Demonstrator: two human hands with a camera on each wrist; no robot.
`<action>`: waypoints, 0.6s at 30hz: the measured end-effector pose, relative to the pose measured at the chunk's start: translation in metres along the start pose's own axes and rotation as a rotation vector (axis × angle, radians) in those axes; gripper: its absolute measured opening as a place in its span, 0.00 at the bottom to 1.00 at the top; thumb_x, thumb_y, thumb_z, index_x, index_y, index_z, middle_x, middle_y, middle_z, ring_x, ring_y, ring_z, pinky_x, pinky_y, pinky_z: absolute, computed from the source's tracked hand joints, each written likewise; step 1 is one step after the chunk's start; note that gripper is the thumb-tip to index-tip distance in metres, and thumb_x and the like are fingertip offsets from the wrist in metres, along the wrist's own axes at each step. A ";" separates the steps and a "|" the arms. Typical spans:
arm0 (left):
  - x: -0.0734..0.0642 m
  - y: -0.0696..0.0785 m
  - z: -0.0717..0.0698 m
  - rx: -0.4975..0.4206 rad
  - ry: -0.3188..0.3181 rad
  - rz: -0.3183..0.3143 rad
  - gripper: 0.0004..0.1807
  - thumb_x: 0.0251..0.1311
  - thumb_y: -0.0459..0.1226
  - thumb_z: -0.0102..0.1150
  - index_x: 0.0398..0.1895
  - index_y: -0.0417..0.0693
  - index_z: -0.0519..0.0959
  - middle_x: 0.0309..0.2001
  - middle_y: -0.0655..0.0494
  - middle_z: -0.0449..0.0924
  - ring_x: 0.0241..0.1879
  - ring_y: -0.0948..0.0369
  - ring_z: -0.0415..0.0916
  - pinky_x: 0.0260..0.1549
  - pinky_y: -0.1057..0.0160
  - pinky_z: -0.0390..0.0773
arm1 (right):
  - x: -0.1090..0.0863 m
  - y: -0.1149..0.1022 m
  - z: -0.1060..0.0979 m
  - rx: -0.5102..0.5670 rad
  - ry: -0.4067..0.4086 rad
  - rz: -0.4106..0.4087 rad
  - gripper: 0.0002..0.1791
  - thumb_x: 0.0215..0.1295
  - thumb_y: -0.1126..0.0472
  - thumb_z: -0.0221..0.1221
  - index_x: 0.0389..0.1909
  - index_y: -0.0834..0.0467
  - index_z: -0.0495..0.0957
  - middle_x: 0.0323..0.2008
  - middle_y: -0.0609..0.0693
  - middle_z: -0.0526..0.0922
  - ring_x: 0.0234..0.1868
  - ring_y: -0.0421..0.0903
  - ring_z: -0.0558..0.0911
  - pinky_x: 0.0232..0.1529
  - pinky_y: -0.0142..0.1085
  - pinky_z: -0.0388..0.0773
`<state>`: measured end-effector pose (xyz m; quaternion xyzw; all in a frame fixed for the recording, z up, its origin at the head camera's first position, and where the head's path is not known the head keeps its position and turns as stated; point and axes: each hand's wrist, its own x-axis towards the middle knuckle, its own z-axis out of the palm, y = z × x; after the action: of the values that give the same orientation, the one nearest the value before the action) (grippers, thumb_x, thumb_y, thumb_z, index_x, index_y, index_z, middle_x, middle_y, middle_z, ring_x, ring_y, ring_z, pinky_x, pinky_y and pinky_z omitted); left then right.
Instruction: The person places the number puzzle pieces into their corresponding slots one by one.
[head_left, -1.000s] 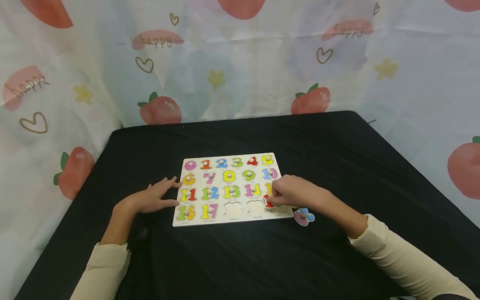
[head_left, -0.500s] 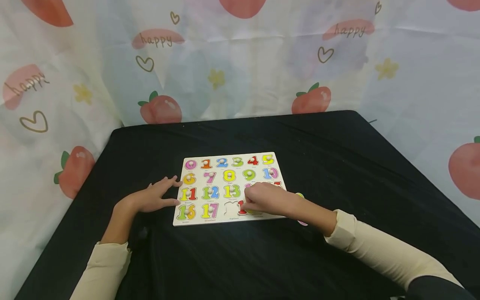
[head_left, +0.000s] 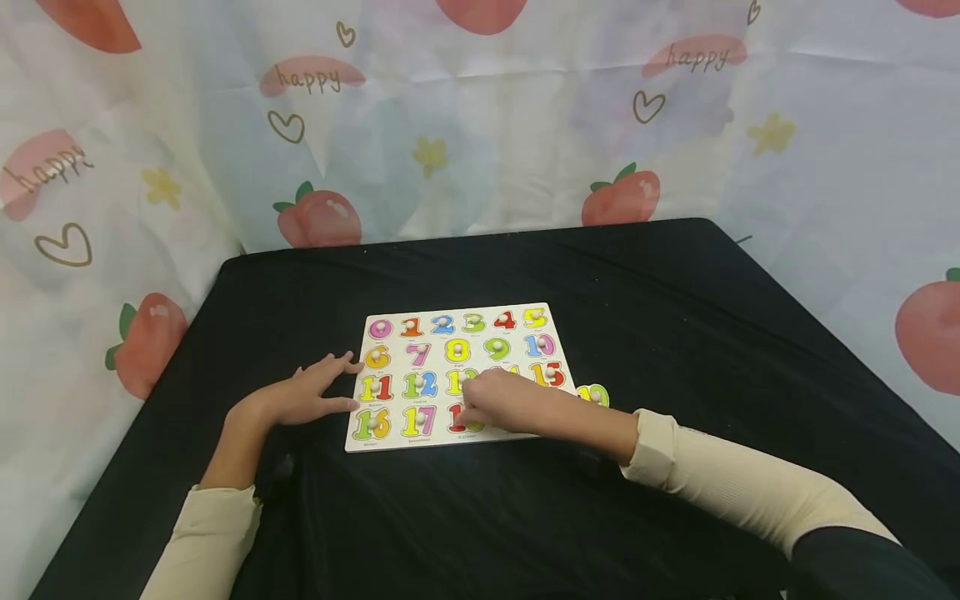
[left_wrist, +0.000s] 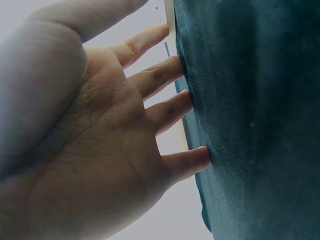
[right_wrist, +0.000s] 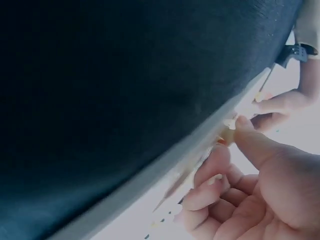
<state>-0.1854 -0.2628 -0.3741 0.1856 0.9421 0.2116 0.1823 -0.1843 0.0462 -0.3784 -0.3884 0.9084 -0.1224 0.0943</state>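
A number peg puzzle board (head_left: 397,371) lies on a black-covered table, most of its recesses filled with coloured, knobbed numbers. My right hand (head_left: 510,400) is over its bottom row, gripping a number piece (head_left: 454,418) whose red "1" shows at the recess right of the 17; the fingers hide the rest. In the right wrist view, thumb and index finger pinch a small knob (right_wrist: 227,136), the other fingers curled. My left hand (head_left: 303,396) rests at the board's left edge with fingers spread; in the left wrist view its fingertips (left_wrist: 202,155) touch along that edge.
A yellow-green number piece (head_left: 595,395) lies just off the board's right edge, partly behind my right forearm. The black cloth (head_left: 465,533) covers the table. A printed curtain (head_left: 495,150) hangs behind and along the sides.
My right hand has moved left along the bottom row with the red-"1" piece, from the board's right end to the recess beside the 17. The left hand has stayed put.
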 end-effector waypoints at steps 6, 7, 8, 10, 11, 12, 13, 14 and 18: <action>0.001 -0.002 0.001 0.003 0.007 0.004 0.39 0.60 0.52 0.58 0.69 0.41 0.59 0.71 0.35 0.46 0.69 0.38 0.37 0.59 0.31 0.38 | 0.000 0.000 0.001 0.024 -0.001 -0.002 0.13 0.60 0.51 0.63 0.24 0.56 0.79 0.11 0.41 0.69 0.12 0.40 0.68 0.18 0.28 0.60; 0.000 -0.003 0.001 0.003 0.007 0.003 0.39 0.60 0.52 0.58 0.69 0.41 0.59 0.71 0.35 0.46 0.70 0.38 0.36 0.59 0.31 0.38 | 0.000 0.001 0.001 0.030 -0.009 0.007 0.13 0.62 0.50 0.61 0.25 0.55 0.78 0.12 0.40 0.70 0.12 0.39 0.69 0.19 0.28 0.61; 0.000 -0.003 0.001 0.004 0.007 0.003 0.40 0.59 0.52 0.58 0.69 0.41 0.59 0.71 0.35 0.46 0.70 0.38 0.36 0.59 0.31 0.38 | -0.001 0.002 0.000 0.037 -0.020 0.015 0.14 0.63 0.50 0.60 0.26 0.55 0.78 0.13 0.40 0.70 0.13 0.39 0.69 0.20 0.29 0.62; 0.000 -0.002 0.002 0.003 0.004 0.001 0.40 0.59 0.52 0.58 0.69 0.41 0.59 0.71 0.36 0.46 0.70 0.39 0.36 0.59 0.31 0.38 | -0.002 0.004 -0.002 0.074 -0.050 0.033 0.14 0.67 0.50 0.56 0.28 0.55 0.79 0.14 0.40 0.72 0.14 0.39 0.71 0.22 0.29 0.64; 0.000 -0.002 0.002 0.002 0.002 0.001 0.40 0.59 0.52 0.58 0.69 0.41 0.59 0.71 0.36 0.46 0.70 0.39 0.36 0.60 0.31 0.38 | -0.003 0.005 -0.004 0.091 -0.066 0.042 0.14 0.68 0.50 0.54 0.31 0.55 0.79 0.15 0.41 0.73 0.14 0.40 0.71 0.22 0.30 0.64; -0.001 -0.002 0.002 0.000 0.001 0.000 0.40 0.59 0.52 0.58 0.69 0.41 0.59 0.71 0.36 0.46 0.70 0.39 0.36 0.60 0.31 0.38 | -0.004 0.007 -0.007 0.110 -0.083 0.049 0.14 0.69 0.50 0.52 0.33 0.55 0.79 0.17 0.41 0.74 0.15 0.39 0.72 0.23 0.30 0.65; -0.001 -0.002 0.002 -0.001 0.001 -0.001 0.40 0.59 0.52 0.58 0.69 0.41 0.59 0.71 0.36 0.46 0.70 0.39 0.36 0.60 0.31 0.38 | -0.006 0.009 -0.010 0.138 -0.099 0.055 0.14 0.70 0.50 0.51 0.35 0.55 0.80 0.18 0.41 0.76 0.16 0.40 0.73 0.23 0.30 0.65; -0.001 -0.002 0.002 -0.002 0.001 -0.001 0.40 0.59 0.52 0.58 0.69 0.41 0.59 0.71 0.36 0.46 0.70 0.39 0.36 0.59 0.31 0.38 | -0.008 0.011 -0.013 0.161 -0.107 0.055 0.14 0.70 0.51 0.51 0.37 0.56 0.80 0.21 0.41 0.78 0.17 0.40 0.74 0.23 0.30 0.65; -0.001 -0.001 0.001 -0.003 0.006 -0.003 0.40 0.59 0.52 0.58 0.69 0.42 0.59 0.71 0.36 0.45 0.70 0.39 0.36 0.60 0.31 0.38 | -0.017 0.022 -0.028 0.185 -0.119 0.037 0.14 0.70 0.53 0.51 0.39 0.58 0.81 0.27 0.42 0.82 0.18 0.40 0.73 0.23 0.31 0.65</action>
<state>-0.1845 -0.2643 -0.3750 0.1831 0.9427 0.2132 0.1799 -0.1952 0.0780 -0.3572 -0.3676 0.8932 -0.1805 0.1858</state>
